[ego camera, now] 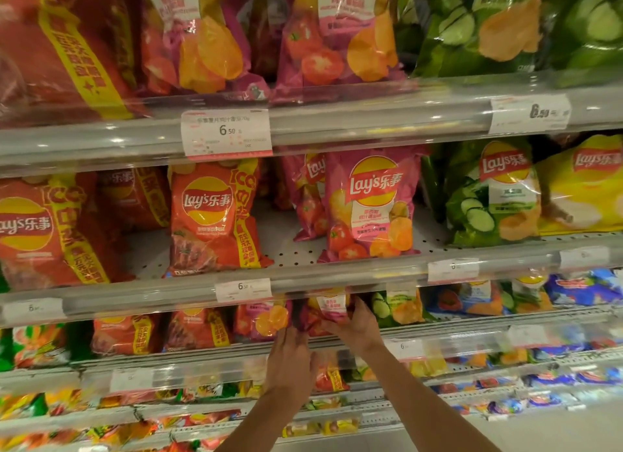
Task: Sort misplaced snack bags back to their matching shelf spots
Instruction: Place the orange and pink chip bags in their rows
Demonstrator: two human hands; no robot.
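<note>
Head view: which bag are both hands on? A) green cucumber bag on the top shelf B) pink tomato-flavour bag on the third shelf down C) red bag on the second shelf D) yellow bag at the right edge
B: the left hand and right hand both grip the pink tomato-flavour bag just below the second shelf's price rail.

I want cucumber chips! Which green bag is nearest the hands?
The green bag on the third shelf, just right of the right hand. The other green bags sit on higher shelves.
</note>
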